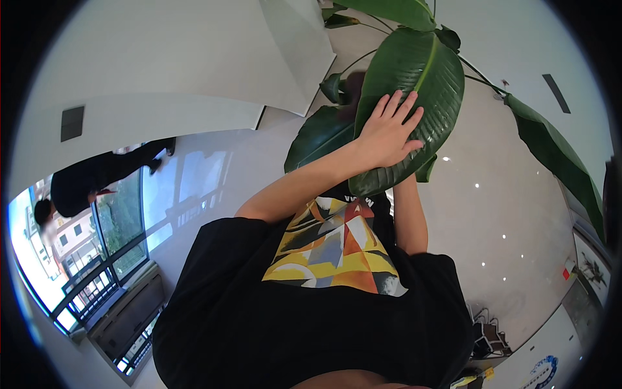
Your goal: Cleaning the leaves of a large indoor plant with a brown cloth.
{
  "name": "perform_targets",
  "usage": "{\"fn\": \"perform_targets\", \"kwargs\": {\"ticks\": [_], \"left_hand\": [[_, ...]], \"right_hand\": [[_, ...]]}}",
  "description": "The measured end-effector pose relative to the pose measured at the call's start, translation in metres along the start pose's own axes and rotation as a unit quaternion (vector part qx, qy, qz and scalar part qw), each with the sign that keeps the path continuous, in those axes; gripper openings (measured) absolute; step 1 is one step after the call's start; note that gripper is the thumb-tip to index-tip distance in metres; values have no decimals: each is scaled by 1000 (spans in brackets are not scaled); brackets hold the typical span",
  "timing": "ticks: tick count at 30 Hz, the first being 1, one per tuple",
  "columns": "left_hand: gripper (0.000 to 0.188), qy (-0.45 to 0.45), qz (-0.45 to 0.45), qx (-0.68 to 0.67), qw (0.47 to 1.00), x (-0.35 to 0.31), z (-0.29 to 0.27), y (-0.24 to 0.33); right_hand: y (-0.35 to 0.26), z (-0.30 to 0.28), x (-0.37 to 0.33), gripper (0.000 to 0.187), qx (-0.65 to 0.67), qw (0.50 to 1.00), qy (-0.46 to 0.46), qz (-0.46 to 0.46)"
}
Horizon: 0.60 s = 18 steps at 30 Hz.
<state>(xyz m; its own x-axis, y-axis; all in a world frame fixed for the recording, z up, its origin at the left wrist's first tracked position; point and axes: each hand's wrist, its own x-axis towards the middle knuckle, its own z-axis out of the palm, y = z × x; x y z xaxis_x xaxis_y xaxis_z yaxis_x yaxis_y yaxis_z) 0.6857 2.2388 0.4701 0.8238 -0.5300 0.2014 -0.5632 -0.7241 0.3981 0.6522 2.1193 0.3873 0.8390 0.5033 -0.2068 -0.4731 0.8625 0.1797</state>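
Note:
My left hand point(392, 133) lies flat on the upper face of a large, glossy green plant leaf point(437, 84). Its fingers are stretched out and spread across the blade near the pale midrib, with the thumb toward the right. My right forearm point(409, 217) rises behind the same leaf, which hides the right hand, so its fingers do not show. Beside and partly under this leaf is a second, darker leaf point(317, 139). Another broad leaf point(402, 10) is cut off by the top edge.
A long drooping leaf point(554, 146) hangs at the right on a thin stem. White panelled furniture point(194, 52) stands at the upper left. A person in dark clothes point(81, 181) is by the windows point(116, 227) on the left. Dark chairs point(489, 337) stand at the lower right.

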Motion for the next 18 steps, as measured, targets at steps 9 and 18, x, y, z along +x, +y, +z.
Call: {"fn": "perform_targets", "kwargs": {"ticks": [9,18], "left_hand": [[74,171,-70,-156,970,-40,-56,-19],[69,-131,-250,-818,501,-24,32,-23]], "right_hand": [[22,28,-128,54,-73,968,160,-179],[-91,107,-198,46,-291,883,1,-368]]}}
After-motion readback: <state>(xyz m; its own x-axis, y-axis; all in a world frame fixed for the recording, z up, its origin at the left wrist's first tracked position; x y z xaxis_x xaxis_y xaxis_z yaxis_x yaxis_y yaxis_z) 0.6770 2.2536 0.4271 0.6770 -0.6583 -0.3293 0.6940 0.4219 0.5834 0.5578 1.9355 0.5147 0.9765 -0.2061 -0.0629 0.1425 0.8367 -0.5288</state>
